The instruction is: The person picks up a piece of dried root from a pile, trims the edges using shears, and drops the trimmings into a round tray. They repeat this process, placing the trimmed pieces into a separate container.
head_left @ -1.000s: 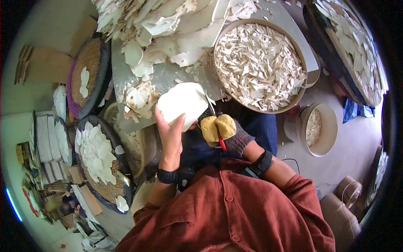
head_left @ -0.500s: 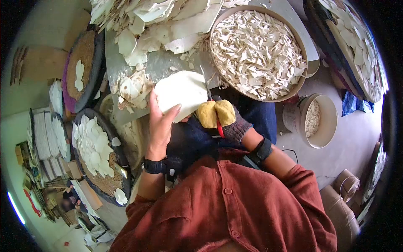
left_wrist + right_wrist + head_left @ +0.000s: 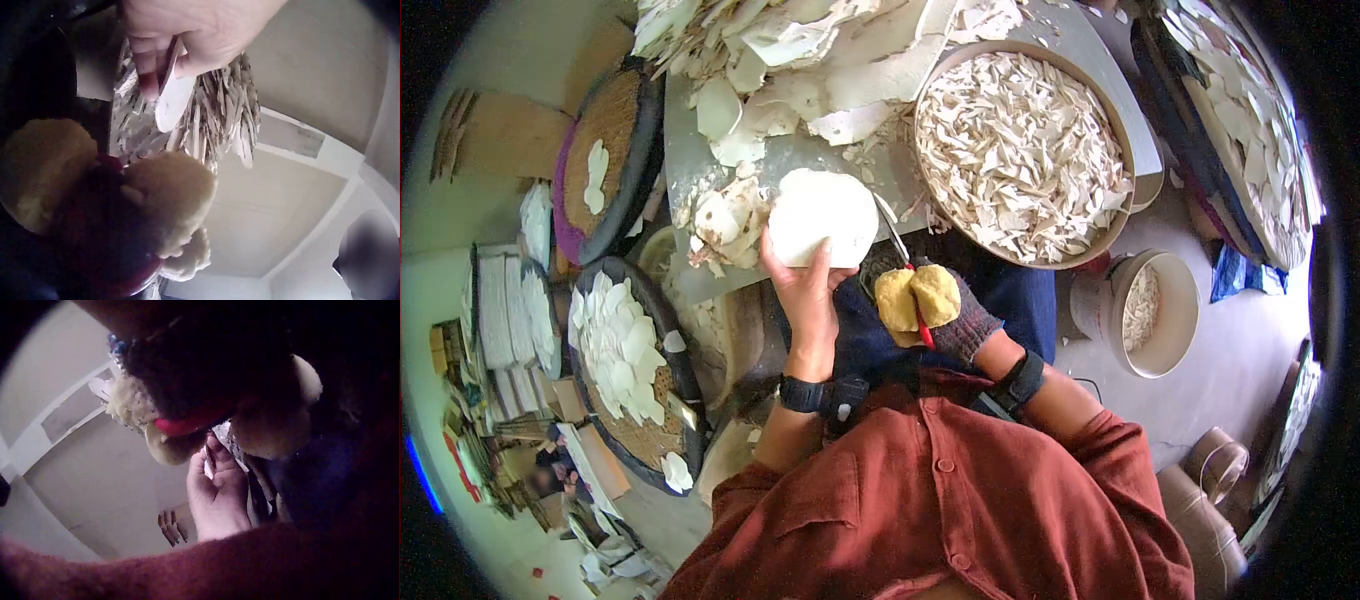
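A white flat piece with a rounded edge [image 3: 824,215] is pinched in the left hand [image 3: 808,300], thumb on its face and fingers behind. The left wrist view shows the piece [image 3: 174,106] edge-on between thumb and fingers of the left hand [image 3: 187,31]. In a dark knitted glove, the right hand [image 3: 968,318] grips red-handled scissors [image 3: 923,325] with yellow padding [image 3: 918,297] around the handles. The blades point up beside the piece's right edge; whether they touch it I cannot tell. The right wrist view is dark, with the red handle [image 3: 187,425] and padding visible.
A round tray rim [image 3: 1127,150] encloses white scraps at the table's right. Stacked white sheets [image 3: 830,75] lie at the back of the grey table [image 3: 785,160], a brownish-white clump [image 3: 728,222] at its left front. A bucket [image 3: 1180,310] stands on the floor at right.
Since half a second ago, the left hand has shifted right and the white piece has turned in its fingers. The scissors stay in the right hand, their blades looking wider in view.
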`<action>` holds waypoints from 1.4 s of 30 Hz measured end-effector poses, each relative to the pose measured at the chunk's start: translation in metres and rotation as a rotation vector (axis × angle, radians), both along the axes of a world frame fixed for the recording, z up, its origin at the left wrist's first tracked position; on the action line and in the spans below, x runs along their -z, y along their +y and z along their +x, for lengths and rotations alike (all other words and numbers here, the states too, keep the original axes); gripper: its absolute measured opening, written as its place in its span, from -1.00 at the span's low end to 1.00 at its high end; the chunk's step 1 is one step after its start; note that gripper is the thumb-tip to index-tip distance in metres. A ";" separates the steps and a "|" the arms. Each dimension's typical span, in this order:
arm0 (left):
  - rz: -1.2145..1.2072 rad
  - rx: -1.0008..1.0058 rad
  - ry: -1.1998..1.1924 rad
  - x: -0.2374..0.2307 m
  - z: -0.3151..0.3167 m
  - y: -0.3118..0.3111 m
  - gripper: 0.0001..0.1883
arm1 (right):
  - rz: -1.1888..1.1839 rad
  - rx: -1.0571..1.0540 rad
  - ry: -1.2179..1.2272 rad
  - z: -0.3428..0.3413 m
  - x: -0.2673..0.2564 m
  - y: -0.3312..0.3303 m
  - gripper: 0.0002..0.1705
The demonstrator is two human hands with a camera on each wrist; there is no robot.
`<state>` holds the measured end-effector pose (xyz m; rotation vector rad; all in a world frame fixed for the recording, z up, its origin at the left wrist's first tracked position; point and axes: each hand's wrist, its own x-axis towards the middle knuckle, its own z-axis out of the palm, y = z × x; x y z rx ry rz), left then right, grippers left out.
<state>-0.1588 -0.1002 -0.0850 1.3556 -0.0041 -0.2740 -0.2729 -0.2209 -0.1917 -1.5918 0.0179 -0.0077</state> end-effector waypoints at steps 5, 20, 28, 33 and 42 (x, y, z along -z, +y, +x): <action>0.036 0.055 -0.019 -0.004 0.005 0.001 -0.32 | -0.242 -0.057 -0.003 0.004 -0.032 -0.010 -0.67; 0.078 0.128 -0.049 0.002 0.012 0.008 -0.27 | 0.010 0.097 -0.131 0.007 -0.011 -0.015 -0.57; 0.094 0.186 0.089 -0.005 0.017 0.010 -0.21 | -0.137 -0.092 0.067 -0.002 -0.007 -0.022 -0.72; 0.141 0.141 -0.058 0.020 0.027 0.017 -0.26 | -0.125 -0.096 0.014 -0.002 -0.027 -0.017 -0.72; 0.158 0.310 -0.070 -0.003 0.035 0.016 -0.31 | 0.142 0.023 -0.041 0.006 -0.013 -0.017 -0.59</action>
